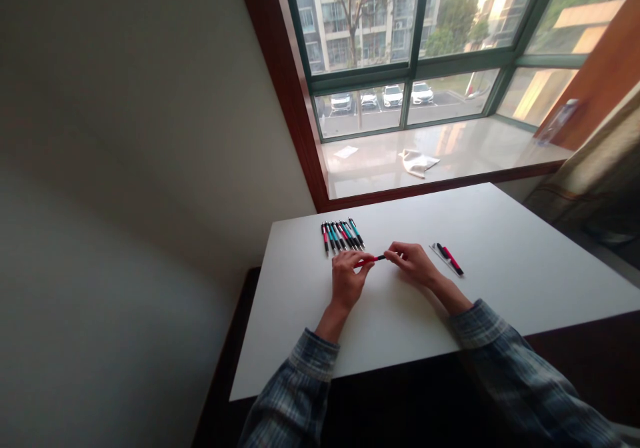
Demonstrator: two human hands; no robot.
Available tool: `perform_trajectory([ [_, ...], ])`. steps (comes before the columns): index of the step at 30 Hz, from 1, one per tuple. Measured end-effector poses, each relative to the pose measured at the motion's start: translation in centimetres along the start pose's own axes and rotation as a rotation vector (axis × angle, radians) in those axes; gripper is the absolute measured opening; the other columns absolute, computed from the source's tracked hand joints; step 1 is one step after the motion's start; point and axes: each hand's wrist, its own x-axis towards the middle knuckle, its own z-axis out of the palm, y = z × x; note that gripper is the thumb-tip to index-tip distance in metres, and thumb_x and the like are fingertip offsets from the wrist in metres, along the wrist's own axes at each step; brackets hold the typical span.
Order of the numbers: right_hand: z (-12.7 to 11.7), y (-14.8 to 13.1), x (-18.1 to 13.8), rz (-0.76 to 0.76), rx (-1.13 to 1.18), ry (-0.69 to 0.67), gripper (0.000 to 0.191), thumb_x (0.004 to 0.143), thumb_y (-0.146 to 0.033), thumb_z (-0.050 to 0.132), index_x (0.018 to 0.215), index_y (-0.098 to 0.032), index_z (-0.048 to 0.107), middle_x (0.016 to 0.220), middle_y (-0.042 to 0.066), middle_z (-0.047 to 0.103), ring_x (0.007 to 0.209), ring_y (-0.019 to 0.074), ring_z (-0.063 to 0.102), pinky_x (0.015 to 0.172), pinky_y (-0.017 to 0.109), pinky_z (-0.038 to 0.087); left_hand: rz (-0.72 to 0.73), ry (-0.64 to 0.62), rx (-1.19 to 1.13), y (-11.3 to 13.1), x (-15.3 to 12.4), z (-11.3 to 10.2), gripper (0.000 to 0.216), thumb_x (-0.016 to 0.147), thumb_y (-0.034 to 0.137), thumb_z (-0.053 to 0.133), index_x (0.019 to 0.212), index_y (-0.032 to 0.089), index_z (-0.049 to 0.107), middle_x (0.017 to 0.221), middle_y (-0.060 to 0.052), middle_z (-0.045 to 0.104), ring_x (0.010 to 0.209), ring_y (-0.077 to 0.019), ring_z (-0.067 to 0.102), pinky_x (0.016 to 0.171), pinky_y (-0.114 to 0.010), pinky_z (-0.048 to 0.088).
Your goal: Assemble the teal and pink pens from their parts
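Note:
Between my two hands, just above the white tabletop (400, 321), is a red and black pen (370, 260) held roughly level. My left hand (347, 278) is closed around its red barrel. The fingertips of my right hand (411, 261) pinch together at the pen's black end; whether they grip the pen itself or a small part at its tip is too small to tell. A row of several assembled pens (343, 236), some red and some teal with black grips, lies just beyond my left hand. Right of my right hand lie a red and black pen body (451, 259) and a thin white refill (444, 259).
A wooden-framed window with a pale sill (370, 168) borders the table's far side. On the sill lie a crumpled white cloth (418, 162) and a paper sheet (346, 151). A plain wall (150, 168) rises at left, and a curtain (590, 161) hangs at right.

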Motion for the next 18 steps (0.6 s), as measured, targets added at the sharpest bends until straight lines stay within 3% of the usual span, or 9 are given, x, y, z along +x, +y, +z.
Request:
perform_trajectory([
  [8, -0.08, 0.15, -0.03, -0.008, 0.013, 0.021, 0.038, 0.092, -0.056, 0.063, 0.086, -0.02, 0.071, 0.079, 0.004, 0.072, 0.069, 0.0172, 0.062, 0.059, 0.027, 0.046, -0.018, 0.003, -0.041, 0.07, 0.05, -0.08, 0.01, 0.084, 0.022, 0.08, 0.092, 0.028, 0.078, 0.095, 0.0, 0.077, 0.095, -0.0226, 0.067, 0.092, -0.04, 0.047],
  [12, -0.03, 0.17, -0.08, 0.006, -0.022, 0.019, 0.043, 0.094, -0.056, 0.059, 0.074, -0.02, 0.068, 0.067, 0.003, 0.066, 0.061, 0.0156, 0.057, 0.057, 0.027, 0.044, -0.019, -0.006, -0.038, 0.16, 0.03, -0.06, 0.01, 0.084, 0.023, 0.08, 0.092, 0.028, 0.078, 0.095, -0.001, 0.077, 0.096, -0.023, 0.067, 0.092, -0.041, 0.047],
  [16, -0.03, 0.12, -0.06, -0.006, 0.018, 0.011, 0.034, 0.09, -0.054, 0.065, 0.09, -0.021, 0.07, 0.079, 0.003, 0.069, 0.067, 0.0163, 0.058, 0.058, 0.026, 0.044, -0.026, -0.006, -0.038, 0.13, 0.07, -0.09, 0.009, 0.085, 0.023, 0.079, 0.092, 0.027, 0.078, 0.095, -0.001, 0.077, 0.096, -0.0231, 0.067, 0.093, -0.041, 0.047],
  [18, -0.07, 0.16, -0.04, -0.005, -0.024, 0.006, 0.036, 0.091, -0.054, 0.063, 0.08, -0.02, 0.068, 0.07, 0.001, 0.065, 0.06, 0.0141, 0.053, 0.056, 0.026, 0.04, -0.023, -0.004, -0.037, 0.07, 0.08, -0.12, 0.007, 0.086, 0.025, 0.078, 0.092, 0.027, 0.078, 0.095, -0.001, 0.077, 0.095, -0.023, 0.067, 0.092, -0.041, 0.047],
])
